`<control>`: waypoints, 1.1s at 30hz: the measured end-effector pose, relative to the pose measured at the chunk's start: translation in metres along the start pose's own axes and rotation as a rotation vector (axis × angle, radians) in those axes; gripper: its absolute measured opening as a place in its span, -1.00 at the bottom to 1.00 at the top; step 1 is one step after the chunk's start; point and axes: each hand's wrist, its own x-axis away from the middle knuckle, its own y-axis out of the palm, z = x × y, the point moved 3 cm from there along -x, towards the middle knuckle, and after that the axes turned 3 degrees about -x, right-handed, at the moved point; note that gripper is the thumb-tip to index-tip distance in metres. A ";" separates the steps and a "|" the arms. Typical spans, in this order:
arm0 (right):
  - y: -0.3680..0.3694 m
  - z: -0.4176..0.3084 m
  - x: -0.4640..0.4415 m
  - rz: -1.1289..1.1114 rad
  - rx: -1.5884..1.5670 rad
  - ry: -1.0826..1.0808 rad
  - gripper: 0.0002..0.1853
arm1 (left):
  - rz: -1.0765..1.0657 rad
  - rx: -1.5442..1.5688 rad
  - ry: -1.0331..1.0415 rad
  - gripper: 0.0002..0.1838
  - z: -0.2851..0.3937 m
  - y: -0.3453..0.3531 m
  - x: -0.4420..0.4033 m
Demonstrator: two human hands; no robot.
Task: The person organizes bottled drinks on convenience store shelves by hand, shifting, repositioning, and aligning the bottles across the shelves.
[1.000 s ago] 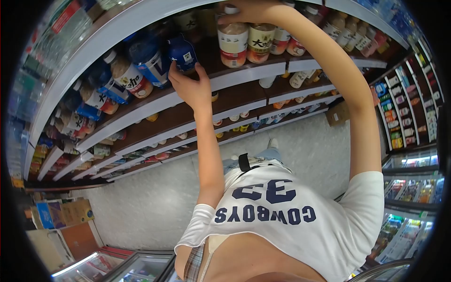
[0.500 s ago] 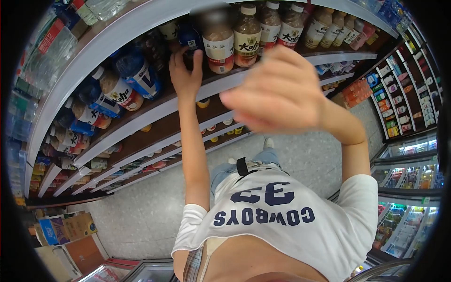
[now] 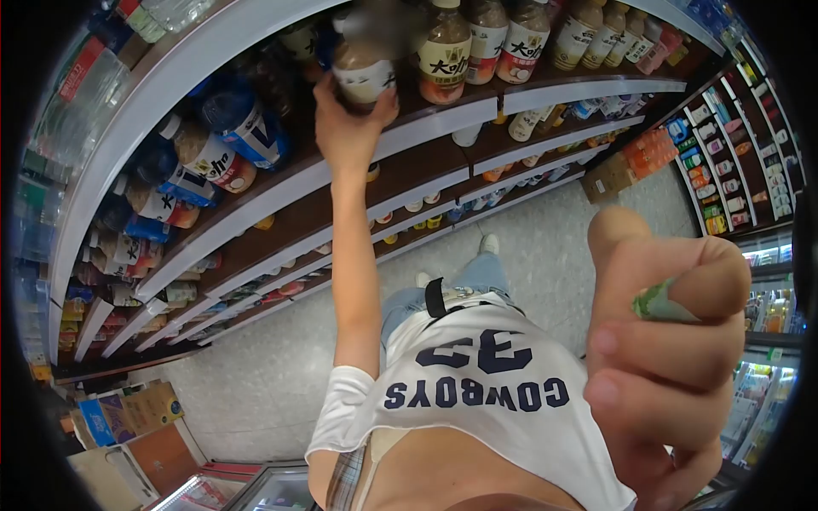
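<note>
My left hand is wrapped around the lower part of a drink bottle with a pale label and brown contents, at the front of the upper shelf. A blur hides the bottle's top. Right of it stands a brown drink bottle with a cream label, apart from my hand. Close to the camera, my right hand is closed with the fingers curled in. A small green and white scrap, paper-like, shows between its fingers; its kind is unclear.
Blue-labelled bottles line the shelf to the left. Lower shelves hold more goods. Lit glass-door coolers stand at the right, and cardboard boxes sit at the lower left. Grey tile floor runs between them.
My left hand has moved from beside a blue bottle onto the pale-labelled bottle, which has shifted left and now tilts. My right hand has moved from the shelf down toward the camera.
</note>
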 end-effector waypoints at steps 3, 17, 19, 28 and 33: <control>-0.017 0.009 -0.001 -0.209 -0.079 -0.101 -0.57 | 0.195 -0.280 0.203 -0.16 -0.009 -0.024 -0.002; 0.001 0.024 0.037 -0.329 0.208 0.099 -0.79 | 0.357 -0.490 0.166 -0.78 -0.052 -0.039 0.012; -0.002 0.057 0.056 -0.388 0.303 0.135 -0.87 | 0.341 -0.489 0.170 -0.77 -0.049 -0.040 0.012; -0.023 0.183 0.213 -0.064 0.257 1.137 -0.74 | 0.248 -0.685 0.255 -0.63 -0.035 -0.040 0.008; -0.006 0.197 0.240 -0.079 0.268 1.123 -0.54 | 0.178 -0.677 0.183 -0.53 -0.036 -0.036 0.009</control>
